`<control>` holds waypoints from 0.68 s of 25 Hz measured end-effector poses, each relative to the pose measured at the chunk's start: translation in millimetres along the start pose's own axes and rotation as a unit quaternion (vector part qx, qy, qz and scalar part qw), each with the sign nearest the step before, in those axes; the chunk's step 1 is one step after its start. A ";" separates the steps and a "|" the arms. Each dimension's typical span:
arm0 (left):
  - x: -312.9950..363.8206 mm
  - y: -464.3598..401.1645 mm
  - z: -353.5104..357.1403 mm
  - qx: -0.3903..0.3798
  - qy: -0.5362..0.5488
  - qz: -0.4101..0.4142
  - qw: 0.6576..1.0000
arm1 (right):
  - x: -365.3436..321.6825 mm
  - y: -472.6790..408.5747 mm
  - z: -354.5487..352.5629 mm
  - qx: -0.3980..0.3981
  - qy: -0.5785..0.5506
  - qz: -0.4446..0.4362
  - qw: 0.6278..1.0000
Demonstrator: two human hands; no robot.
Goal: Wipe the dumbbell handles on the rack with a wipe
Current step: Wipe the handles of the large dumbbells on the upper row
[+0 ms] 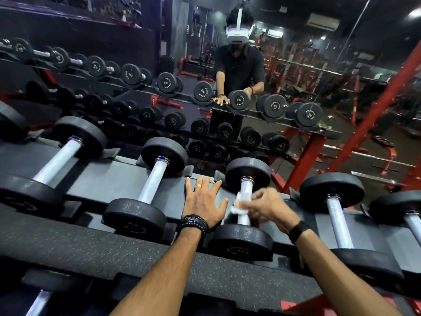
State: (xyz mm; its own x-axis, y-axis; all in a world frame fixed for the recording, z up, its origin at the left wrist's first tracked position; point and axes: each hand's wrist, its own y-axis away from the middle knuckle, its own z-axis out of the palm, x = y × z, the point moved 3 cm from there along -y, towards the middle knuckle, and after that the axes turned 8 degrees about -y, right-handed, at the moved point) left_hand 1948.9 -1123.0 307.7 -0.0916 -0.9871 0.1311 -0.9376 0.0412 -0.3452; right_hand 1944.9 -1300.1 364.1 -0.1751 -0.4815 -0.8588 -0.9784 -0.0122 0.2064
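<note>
Several black dumbbells with silver handles lie in a row on the top shelf of the grey rack (107, 179). My right hand (267, 205) holds a crumpled white wipe (239, 202) pressed against the handle (246, 189) of the middle dumbbell (241, 241). My left hand (204, 201) lies flat, fingers spread, on the shelf just left of that dumbbell, holding nothing. Another dumbbell handle (152, 182) lies further left, and one more (339, 222) to the right.
A mirror behind the rack reflects the dumbbells, a person wearing a white headset (239, 33), and red gym frames (376, 106). A lower shelf with another handle (38, 302) shows at the bottom left. A speckled padded edge (114, 249) runs along the rack's front.
</note>
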 end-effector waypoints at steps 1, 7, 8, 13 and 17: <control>-0.4 0.4 0.2 -0.001 0.002 0.000 1.000 | -4.6 -5.5 -3.2 0.055 -0.004 -0.032 0.998; -0.3 0.5 -0.3 0.007 0.007 -0.003 1.000 | 9.3 9.5 -5.9 0.064 -0.128 -0.025 0.989; 0.0 0.6 0.2 0.011 0.003 -0.003 1.000 | 19.0 19.6 -5.5 -0.015 -0.121 0.030 0.992; 0.9 0.4 -0.1 0.013 -0.012 0.000 1.000 | 32.1 24.2 -4.6 -0.063 -0.182 0.032 0.981; 0.0 0.8 -2.9 0.010 -0.006 -0.001 1.000 | 8.5 -7.0 1.4 0.154 -0.255 -0.081 0.951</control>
State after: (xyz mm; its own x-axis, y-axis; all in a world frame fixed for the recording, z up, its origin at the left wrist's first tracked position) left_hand 1947.1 -1122.5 310.2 -0.0865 -0.9888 0.1213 -0.9308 0.0368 -0.3637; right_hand 1950.1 -1302.8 354.7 0.0268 -0.0068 -0.9996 -0.9692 0.2445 -0.0277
